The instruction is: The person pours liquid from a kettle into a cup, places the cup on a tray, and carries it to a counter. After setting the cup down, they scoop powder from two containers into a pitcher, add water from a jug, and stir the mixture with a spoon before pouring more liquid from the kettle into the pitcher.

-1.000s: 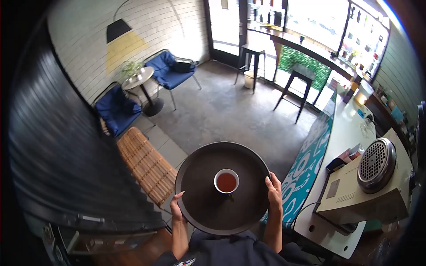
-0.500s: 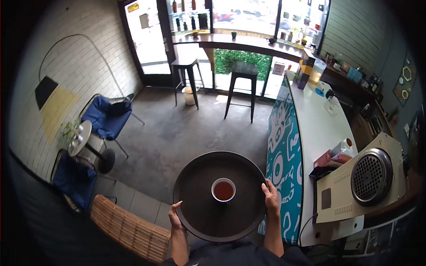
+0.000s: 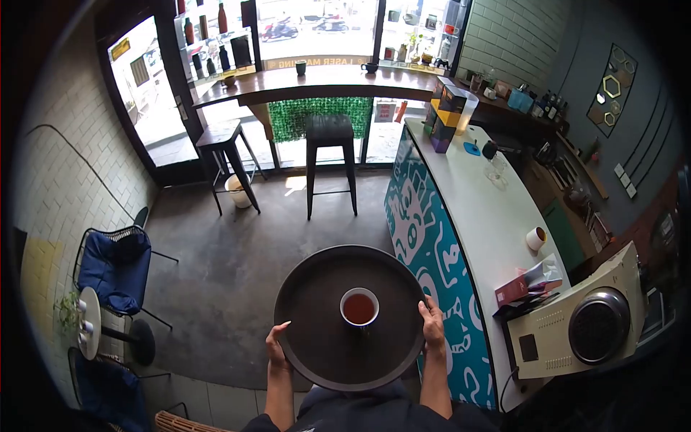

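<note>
Both hands carry a round tray with a cup of tea.

Left hand (image 3: 276, 351) and right hand (image 3: 432, 327) grip opposite rims of the tray (image 3: 317, 295), forearms reaching forward; the cup (image 3: 359, 307) sits near its centre.

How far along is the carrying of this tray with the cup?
Done: the cup, filled with reddish-brown liquid, stands upright near the middle of the round dark tray. In hand: the left hand and right hand grip opposite rims, holding it level over the floor beside the white counter. Left: the tray is not yet set down on any surface.
</note>
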Motion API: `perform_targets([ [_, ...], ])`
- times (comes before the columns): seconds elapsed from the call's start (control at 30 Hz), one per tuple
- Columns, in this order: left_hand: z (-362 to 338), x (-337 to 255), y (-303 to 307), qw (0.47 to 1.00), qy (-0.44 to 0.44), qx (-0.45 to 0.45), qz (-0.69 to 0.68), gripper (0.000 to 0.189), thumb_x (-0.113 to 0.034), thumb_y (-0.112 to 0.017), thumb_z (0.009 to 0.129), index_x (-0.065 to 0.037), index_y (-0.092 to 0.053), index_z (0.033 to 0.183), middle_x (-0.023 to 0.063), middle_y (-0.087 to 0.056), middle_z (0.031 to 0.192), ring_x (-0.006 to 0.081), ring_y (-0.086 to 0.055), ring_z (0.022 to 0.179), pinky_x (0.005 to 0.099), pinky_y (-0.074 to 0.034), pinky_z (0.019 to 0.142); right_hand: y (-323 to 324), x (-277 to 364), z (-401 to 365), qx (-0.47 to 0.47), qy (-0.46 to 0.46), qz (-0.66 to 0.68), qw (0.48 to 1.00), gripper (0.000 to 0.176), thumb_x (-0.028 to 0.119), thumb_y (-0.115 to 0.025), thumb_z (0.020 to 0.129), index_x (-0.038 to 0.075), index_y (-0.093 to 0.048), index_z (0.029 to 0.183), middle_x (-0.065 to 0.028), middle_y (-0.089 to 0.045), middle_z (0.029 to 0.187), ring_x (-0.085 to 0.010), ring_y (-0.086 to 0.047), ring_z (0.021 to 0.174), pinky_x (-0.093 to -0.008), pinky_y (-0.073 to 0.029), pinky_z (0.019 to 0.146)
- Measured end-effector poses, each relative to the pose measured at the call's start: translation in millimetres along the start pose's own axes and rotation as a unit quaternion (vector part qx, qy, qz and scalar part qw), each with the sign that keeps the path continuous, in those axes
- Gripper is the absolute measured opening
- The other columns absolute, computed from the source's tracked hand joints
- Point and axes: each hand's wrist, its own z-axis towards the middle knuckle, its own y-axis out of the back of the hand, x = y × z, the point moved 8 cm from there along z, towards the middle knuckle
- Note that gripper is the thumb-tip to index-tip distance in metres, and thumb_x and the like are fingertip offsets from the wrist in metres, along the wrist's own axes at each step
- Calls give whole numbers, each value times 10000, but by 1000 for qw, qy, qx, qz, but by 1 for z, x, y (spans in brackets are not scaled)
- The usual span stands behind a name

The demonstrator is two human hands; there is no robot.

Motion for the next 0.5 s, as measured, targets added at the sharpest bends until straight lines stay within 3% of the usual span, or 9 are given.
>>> perform_targets([
  [0.13,50,-7,-30,998,37,44,-14,270,-218,-546,814,-18,-681,937,114,-692,920,249,-656,853,354,-531,805,-12,5,39,-23,10,21,999,257,118,-464,971,-17,-578,1158,-80,-638,1061,-147,-595,954,-251,-456,887],
  [0.2,72,-15,-50,998,43,38,1,273,-221,-547,812,-18,-680,937,113,-691,921,249,-654,855,353,-530,807,-22,5,63,-7,5,55,998,293,72,-433,976,-39,-540,1225,-97,-635,1094,-149,-603,972,-259,-462,884],
  [0.5,203,-15,-112,997,70,18,-9,287,-233,-559,802,-16,-681,945,108,-688,937,253,-650,861,343,-531,793,-56,46,203,-9,40,47,998,290,74,-455,969,-49,-562,1210,-103,-644,1089,-145,-609,962,-253,-466,879],
])
